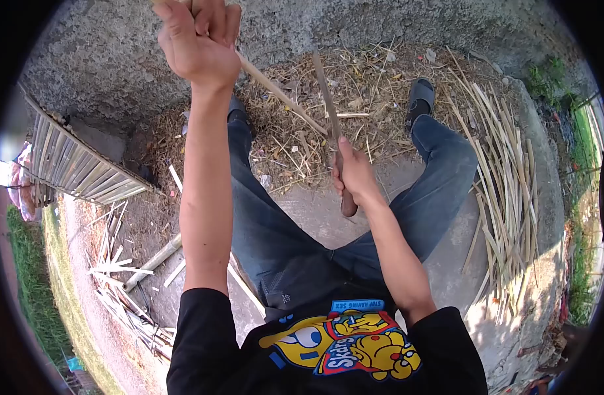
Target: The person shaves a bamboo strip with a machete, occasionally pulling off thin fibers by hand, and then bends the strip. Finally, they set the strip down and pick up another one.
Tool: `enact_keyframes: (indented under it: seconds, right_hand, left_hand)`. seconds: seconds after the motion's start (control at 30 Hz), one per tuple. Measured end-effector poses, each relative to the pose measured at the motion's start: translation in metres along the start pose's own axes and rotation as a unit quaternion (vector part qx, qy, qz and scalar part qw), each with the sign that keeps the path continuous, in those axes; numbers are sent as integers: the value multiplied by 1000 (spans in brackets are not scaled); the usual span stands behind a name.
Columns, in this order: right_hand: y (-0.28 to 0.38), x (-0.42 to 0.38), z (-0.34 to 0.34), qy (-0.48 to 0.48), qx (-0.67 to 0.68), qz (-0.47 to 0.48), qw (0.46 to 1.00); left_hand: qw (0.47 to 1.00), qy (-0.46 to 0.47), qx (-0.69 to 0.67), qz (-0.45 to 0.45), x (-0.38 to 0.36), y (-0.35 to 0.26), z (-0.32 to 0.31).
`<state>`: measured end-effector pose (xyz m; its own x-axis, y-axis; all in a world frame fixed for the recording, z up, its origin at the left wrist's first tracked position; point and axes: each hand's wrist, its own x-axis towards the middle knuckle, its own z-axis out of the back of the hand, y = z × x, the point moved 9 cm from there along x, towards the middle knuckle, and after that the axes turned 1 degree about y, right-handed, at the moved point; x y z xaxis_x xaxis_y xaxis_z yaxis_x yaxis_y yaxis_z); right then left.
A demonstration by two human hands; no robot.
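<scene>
My left hand (203, 39) is raised at the top left, fingers closed round a bamboo strip (279, 91). The strip slants down to the right from the fist, and its lower end meets the blade near my right hand. My right hand (354, 172) grips a long knife (328, 95) by its dark wooden handle, between my spread knees. The narrow blade points up and away from me, crossing the strip's end in this view.
Many split bamboo strips (506, 204) lie in a heap on the right. More cut pieces and a bamboo pole (154, 262) are at the left, below a slatted bamboo panel (84, 161). Shavings and dry litter (292, 148) cover the ground before a rough wall (354, 23).
</scene>
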<state>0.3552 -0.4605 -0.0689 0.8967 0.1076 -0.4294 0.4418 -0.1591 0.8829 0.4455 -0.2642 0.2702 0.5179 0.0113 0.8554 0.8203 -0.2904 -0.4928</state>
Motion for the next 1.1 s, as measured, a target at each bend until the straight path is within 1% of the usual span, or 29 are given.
enact_keyframes:
  seconds: [0.03,0.07,0.1,0.13,0.17,0.2,0.23,0.3,0.33,0.37,0.4,0.43,0.47,0.5,0.53,0.6,0.63,0.7,0.73,0.77,0.8,0.83,0.87,0.9,0.93,0.97,1.03,1.07,1.1]
  right_hand:
    - [35,-9,1,7,37,55,998]
    - [76,-25,-3,22,64,123,990]
    - [111,-41,-7,36,91,189,977]
    - [121,-49,-12,31,92,180,979]
    - [146,-59,-14,14,107,266,958]
    - [161,-70,-17,-3,121,350,929]
    - [146,-64,-25,-4,122,348,930]
    - [80,-32,-41,-23,23,293,956]
    - [19,-4,-56,43,4,130,991]
    - [-31,7,-67,107,-17,-37,993]
    - [-22,9,-65,105,-15,-26,994]
    - [-3,13,-56,51,12,11,999]
    - [13,12,-47,0,40,42,998]
    - [56,0,-38,4,53,121,991]
    - [91,-11,-29,-14,58,171,983]
    - [158,-43,-21,7,62,303,951]
    - [162,-51,-24,8,60,295,954]
    - [184,-74,-24,-47,68,408,909]
    - [158,-65,-34,-40,66,398,914]
    - [103,-33,-46,-39,-46,342,938]
    - [48,-3,-51,-40,-155,280,946]
    - [-6,14,-55,9,-213,146,966]
    - [-45,20,-57,57,-265,12,962]
    - [-33,22,-53,53,-263,25,963]
    - [-15,24,-36,22,-131,24,991]
    - [-7,15,-21,-3,-2,4,1000]
    - [71,-13,-11,-3,63,134,989]
    - [109,-28,-13,8,72,195,978]
    - [133,-45,-13,16,81,248,965]
  left_hand:
    - [999,-32,-3,-5,-3,1,4]
    - [1000,11,-9,3,1,7,7]
    - [1000,11,-12,7,1,10,4]
    - [1000,8,-27,-5,-2,7,0]
    - [999,5,-41,-23,-2,3,-2]
    - [998,18,-67,-11,-2,4,-5]
    - [998,18,-67,-8,-5,5,-6]
    - [999,-6,-50,-17,-4,4,-7]
    - [998,-1,-53,-22,-7,2,-10]
    - [999,3,38,-12,-13,3,-12]
    - [992,7,130,-5,-14,4,-13]
    - [992,12,128,-15,-8,-1,-5]
    - [995,-15,95,-12,-4,-7,18]
    - [996,-48,68,12,-14,-11,39]
    - [998,-50,35,22,-12,-10,45]
    - [998,-55,40,4,-5,-12,47]
    - [997,-60,42,5,-10,-11,48]
    - [995,-80,62,21,-10,-8,50]
    - [996,-58,57,20,-8,-6,45]
    - [998,-35,51,15,-4,-5,37]
    - [999,-32,13,26,-4,-1,26]
    - [999,-27,10,21,-8,-1,24]
    - [998,-33,62,0,-14,-5,26]
    - [992,-37,114,-24,-14,-12,28]
    - [995,-60,83,0,-13,-23,42]
    - [994,-69,89,1,-9,-24,43]
    - [993,-55,102,-4,-14,-28,39]
    - [993,-80,74,34,-12,-18,56]
    - [993,-81,75,36,-11,-17,57]
